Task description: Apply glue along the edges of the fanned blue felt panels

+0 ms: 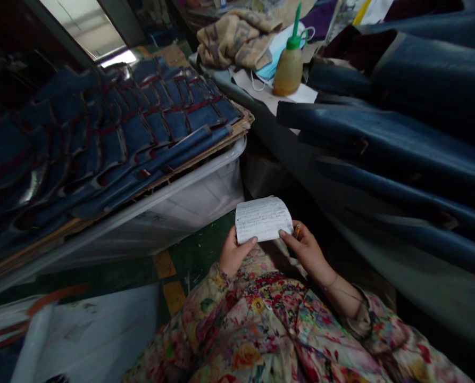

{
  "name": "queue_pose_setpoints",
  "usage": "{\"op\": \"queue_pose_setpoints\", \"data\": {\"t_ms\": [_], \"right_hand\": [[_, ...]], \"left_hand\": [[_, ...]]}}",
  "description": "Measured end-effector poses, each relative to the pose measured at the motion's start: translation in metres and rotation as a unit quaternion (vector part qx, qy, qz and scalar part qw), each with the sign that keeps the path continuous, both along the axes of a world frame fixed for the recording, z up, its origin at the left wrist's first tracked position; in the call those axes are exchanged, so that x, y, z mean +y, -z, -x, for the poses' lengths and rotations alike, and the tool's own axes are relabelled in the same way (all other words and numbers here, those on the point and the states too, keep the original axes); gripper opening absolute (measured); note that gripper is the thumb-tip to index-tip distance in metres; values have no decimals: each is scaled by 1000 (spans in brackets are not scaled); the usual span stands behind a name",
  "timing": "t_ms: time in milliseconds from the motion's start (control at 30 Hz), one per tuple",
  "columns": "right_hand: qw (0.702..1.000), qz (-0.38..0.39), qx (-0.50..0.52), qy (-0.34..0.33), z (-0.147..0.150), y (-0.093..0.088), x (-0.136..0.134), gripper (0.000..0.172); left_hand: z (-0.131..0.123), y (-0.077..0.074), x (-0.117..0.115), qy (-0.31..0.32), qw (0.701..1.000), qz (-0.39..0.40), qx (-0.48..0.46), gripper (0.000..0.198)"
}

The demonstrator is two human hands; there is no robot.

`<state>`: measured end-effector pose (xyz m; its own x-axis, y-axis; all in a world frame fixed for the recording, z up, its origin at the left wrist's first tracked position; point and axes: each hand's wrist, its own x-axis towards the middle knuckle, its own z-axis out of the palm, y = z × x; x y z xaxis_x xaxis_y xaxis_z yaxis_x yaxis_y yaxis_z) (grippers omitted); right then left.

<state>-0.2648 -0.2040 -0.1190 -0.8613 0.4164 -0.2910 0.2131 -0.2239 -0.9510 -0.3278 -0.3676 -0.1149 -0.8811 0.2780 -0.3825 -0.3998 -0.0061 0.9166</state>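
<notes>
A small white notepad (263, 217) with lines of handwriting is held in front of my lap. My left hand (236, 249) grips its lower left corner, thumb on top of the page. On the other side my right hand (303, 246) pinches the lower right edge, its thumb also resting on the paper. A yellowish pen or pencil (297, 231) pokes out between the fingers of my right hand; most of it is hidden. The fingers under the pad cannot be seen.
Blue pieces with dark red strips (141, 127) lie in overlapping rows on cardboard over a white plastic bin (189, 197) at left. On the right-hand table are long blue pieces (400, 133), a green-capped squeeze bottle (289, 69), a face mask (275, 50) and a patterned cloth (237, 37).
</notes>
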Motion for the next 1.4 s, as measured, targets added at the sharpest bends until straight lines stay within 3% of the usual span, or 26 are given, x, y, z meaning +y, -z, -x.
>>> {"op": "queue_pose_setpoints", "data": {"t_ms": [433,1400], "right_hand": [[1000,-10,-5,5,0,1,0,34],[1000,0,-12,6,-1,-1,2,36]], "left_hand": [[-1,-2,7,-32,999,2,23,46],[-3,-7,11,-32,999,17,31,44]]}}
